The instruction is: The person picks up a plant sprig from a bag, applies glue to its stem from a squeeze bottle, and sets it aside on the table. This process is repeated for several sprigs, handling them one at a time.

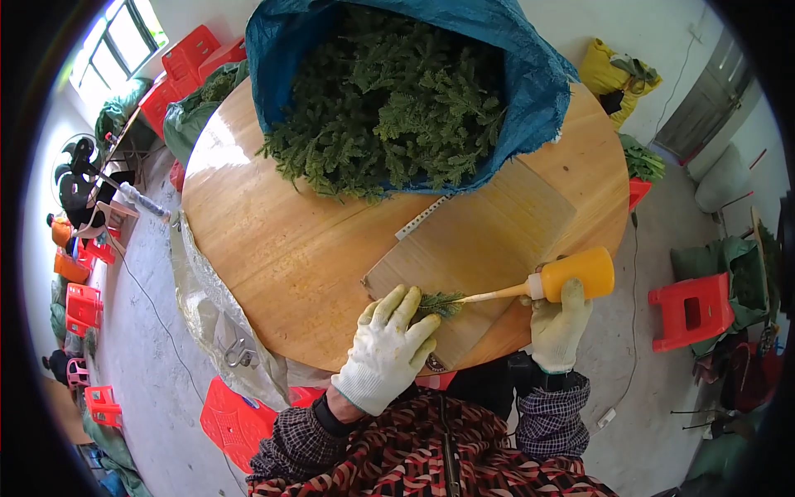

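- Round wooden tabletop [265, 265] spans the middle.
- White knitted-gloved left hand [383, 352] covers the sprig's left end; cannot tell whether its grip pinches or presses.
- Small green needled sprig [442, 304] lies over the brown flat cardboard sheet [517, 211].
- White-gloved right hand [556, 333]: grip closed around the yellow plastic squeeze bottle [584, 272], long nozzle tip at the sprig's right end.

Place: a workshop for handwork, by its look | work spot: round table [265, 240] bearing cardboard [489, 224] and an open sack [537, 91] full of sprigs [397, 108] | gear: held bottle [582, 274], work gloves [383, 354] | room: red stools [696, 308], a yellow bag [606, 73], a fan [73, 197], bare floor [161, 381], white walls [638, 23]
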Motion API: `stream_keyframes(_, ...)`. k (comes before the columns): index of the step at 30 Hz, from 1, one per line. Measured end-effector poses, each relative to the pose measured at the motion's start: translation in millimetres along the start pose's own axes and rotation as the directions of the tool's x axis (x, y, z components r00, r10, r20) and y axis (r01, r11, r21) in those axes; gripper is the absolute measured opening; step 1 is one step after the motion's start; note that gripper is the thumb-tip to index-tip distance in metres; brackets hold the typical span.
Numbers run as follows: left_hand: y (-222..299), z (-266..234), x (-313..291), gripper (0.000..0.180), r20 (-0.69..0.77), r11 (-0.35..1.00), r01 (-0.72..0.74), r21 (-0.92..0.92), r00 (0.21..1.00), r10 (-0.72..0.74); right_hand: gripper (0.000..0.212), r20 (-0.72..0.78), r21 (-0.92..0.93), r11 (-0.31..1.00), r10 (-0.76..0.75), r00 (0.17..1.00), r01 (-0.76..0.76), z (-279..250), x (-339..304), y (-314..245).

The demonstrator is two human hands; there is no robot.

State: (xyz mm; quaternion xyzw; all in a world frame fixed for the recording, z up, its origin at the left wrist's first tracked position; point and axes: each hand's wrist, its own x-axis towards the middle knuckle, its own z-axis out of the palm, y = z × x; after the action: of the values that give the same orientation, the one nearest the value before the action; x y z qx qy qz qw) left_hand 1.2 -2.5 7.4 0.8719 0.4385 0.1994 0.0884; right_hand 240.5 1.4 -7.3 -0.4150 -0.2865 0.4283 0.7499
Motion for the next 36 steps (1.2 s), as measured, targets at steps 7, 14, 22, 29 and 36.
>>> stream_keyframes(7, -0.6, 0.6, -0.3, 0.032, -0.008, 1.000, 0.001, -0.009, 1.000, -0.002, 0.041, -0.043, 0.020, 1.000, -0.002, 0.999, 0.003, -4.0, 3.2, 2.9)
stream_keyframes(14, 0.7, 0.2, -0.6, 0.031, -0.008, 1.000, 0.005, -0.003, 1.000, -0.005, 0.039, -0.063, 0.037, 0.999, -0.004, 0.998, 0.006, -4.7, 2.9, 2.1)
stream_keyframes(22, 0.5, -0.3, 0.4, 0.029, -0.028, 0.999, 0.028, -0.017, 0.999, -0.028, 0.038, -0.074, 0.058, 0.998, 0.009, 0.997, -0.005, -5.6, 4.7, 1.9)
stream_keyframes(29, -3.9, -3.2, 2.9, 0.033, -0.057, 1.000, -0.002, 0.022, 0.998, 0.003, 0.033, -0.161, 0.113, 0.993, 0.000, 0.987, 0.019, -0.2, 6.0, -1.6)
stream_keyframes(36, -3.6, -2.4, 2.9, 0.035, -0.148, 0.998, 0.042, 0.036, 0.988, -0.036, 0.033, -0.171, 0.169, 0.986, 0.028, 0.985, 0.001, -1.4, 7.7, 0.6)
